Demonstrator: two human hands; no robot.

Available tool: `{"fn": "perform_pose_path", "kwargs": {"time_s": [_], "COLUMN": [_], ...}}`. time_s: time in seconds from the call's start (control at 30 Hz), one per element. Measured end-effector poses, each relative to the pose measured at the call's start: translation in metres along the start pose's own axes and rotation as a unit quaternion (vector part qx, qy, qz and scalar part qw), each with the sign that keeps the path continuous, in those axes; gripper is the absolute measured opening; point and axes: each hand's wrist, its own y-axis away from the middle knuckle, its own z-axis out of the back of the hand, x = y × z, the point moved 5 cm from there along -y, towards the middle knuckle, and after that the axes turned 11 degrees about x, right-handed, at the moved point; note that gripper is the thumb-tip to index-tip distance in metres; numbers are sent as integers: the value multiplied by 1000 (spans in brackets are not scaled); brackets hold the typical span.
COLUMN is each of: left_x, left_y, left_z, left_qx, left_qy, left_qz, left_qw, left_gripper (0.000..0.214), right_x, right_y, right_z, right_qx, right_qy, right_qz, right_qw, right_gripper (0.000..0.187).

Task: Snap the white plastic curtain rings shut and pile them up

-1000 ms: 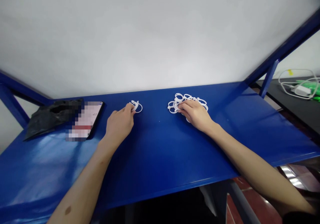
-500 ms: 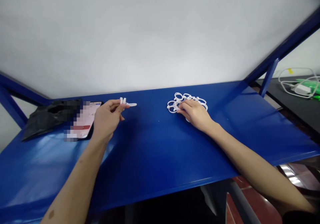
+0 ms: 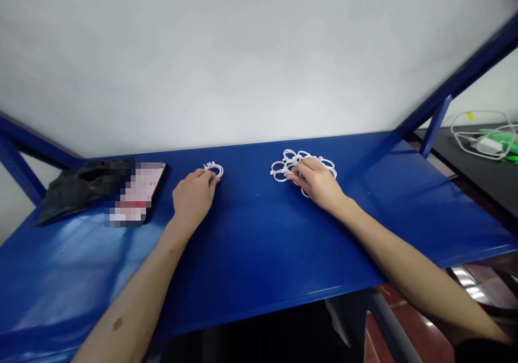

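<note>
My left hand [image 3: 193, 194] is low over the blue shelf, thumb and fingers closed on a few white plastic curtain rings [image 3: 220, 172]. Small knobs stick up along their far side, and the hand hides part of them. To the right, my right hand [image 3: 319, 184] lies over a loose pile of several more white curtain rings [image 3: 279, 164]. Its thumb and fingers pinch together at the pile's near left, at a ring there. The palm covers the middle of the pile.
The blue metal shelf [image 3: 243, 255] meets a pale wall behind. At the left lie a phone [image 3: 140, 190], partly blurred out, and a black plastic bag [image 3: 76, 190]. Beyond the right brace [image 3: 435, 125], a white cable [image 3: 457, 134] and green items rest on a dark surface.
My left hand has moved right and down towards the shelf, turning the rings flatter, and more of the phone shows. My right hand stays almost still at the pile.
</note>
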Motion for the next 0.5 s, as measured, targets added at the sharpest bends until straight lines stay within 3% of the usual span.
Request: {"fn": "perform_pose_path", "kwargs": {"time_s": [0.1,0.3,0.4,0.5], "left_x": [-1,4,-2,-25], "left_y": [-2,0,7,19], "left_z": [-8,-1,10,17], "left_qx": [31,46,-18,-84], "left_qy": [-41,-53,-24,81], "left_qz": [-13,-22,-34,-127], "left_qw": [999,997,999,985], "left_gripper": [29,27,31,30], "right_x": [0,-1,5,21], "right_y": [0,1,3,6], "right_z": [0,-1,0,2], "right_qx": [-5,-9,-5,-19], "right_qy": [-9,-25,-43,-89], "right_qz": [1,15,33,77], "right_qw": [1000,1000,998,993], "right_gripper": [22,18,20,19]}}
